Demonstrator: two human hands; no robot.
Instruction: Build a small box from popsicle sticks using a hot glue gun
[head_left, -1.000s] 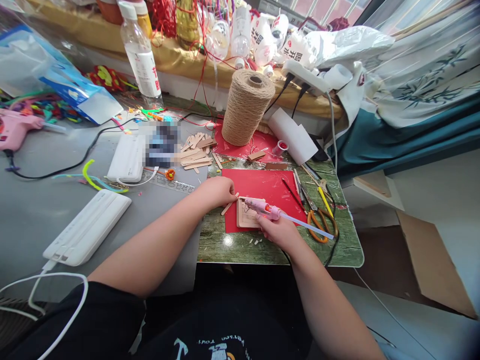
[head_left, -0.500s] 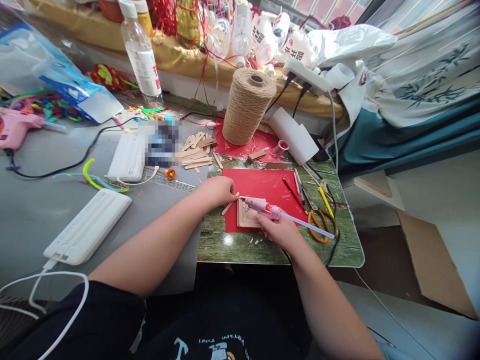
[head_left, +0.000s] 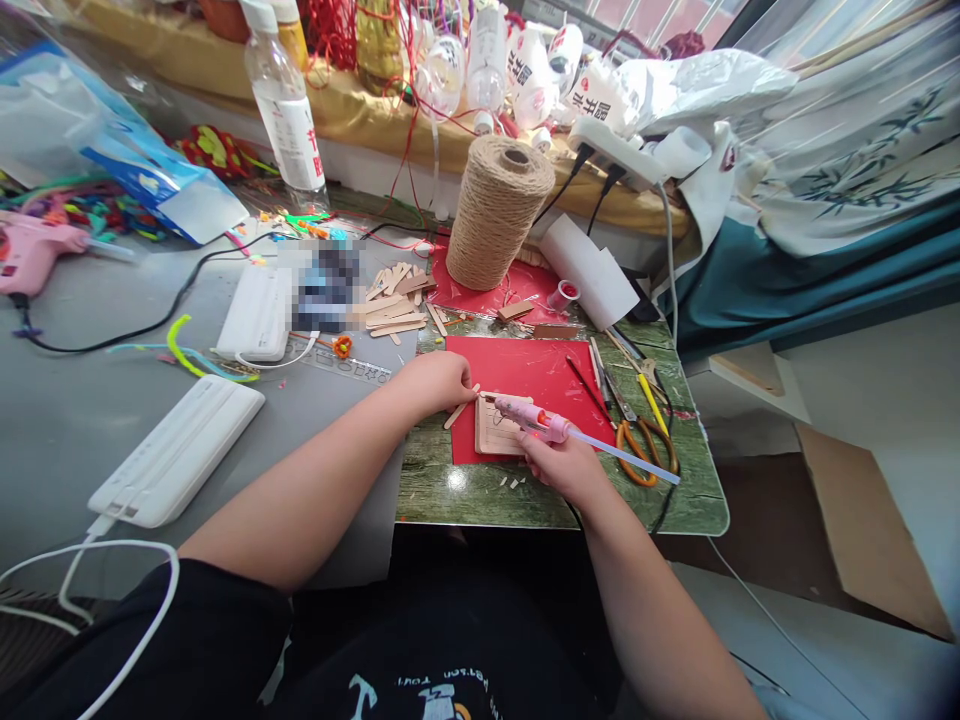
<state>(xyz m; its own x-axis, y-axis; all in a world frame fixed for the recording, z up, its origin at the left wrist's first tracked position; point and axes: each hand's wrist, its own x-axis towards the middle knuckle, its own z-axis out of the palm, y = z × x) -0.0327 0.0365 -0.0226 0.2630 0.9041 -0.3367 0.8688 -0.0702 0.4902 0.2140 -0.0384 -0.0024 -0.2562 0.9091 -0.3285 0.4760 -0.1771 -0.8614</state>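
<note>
My right hand (head_left: pixel 562 462) grips a pink hot glue gun (head_left: pixel 534 418), with a long translucent glue stick (head_left: pixel 628 459) jutting from its back. The gun's nozzle points left, over the upper part of a small square piece made of craft sticks (head_left: pixel 495 438). At that piece's upper left corner, my left hand (head_left: pixel 444 380) is closed in a pinch; whatever lies between its fingertips is too small to make out. A loose craft stick (head_left: pixel 459 411) slants just below those fingers. Beneath the square piece lies a red sheet (head_left: pixel 525 365).
Scissors (head_left: pixel 637 450), a yellow pen (head_left: pixel 652 404) and a dark pencil (head_left: pixel 587 388) lie to the right. Behind stand a twine spool (head_left: pixel 499 215) and a pile of craft sticks (head_left: pixel 394 305). White power banks (head_left: pixel 180 450) and a second pink glue gun (head_left: pixel 37 250) occupy the grey left side.
The glue gun has shifted slightly right and down in my right hand, its nozzle drawing away from my left fingertips. My left hand stays at the corner.
</note>
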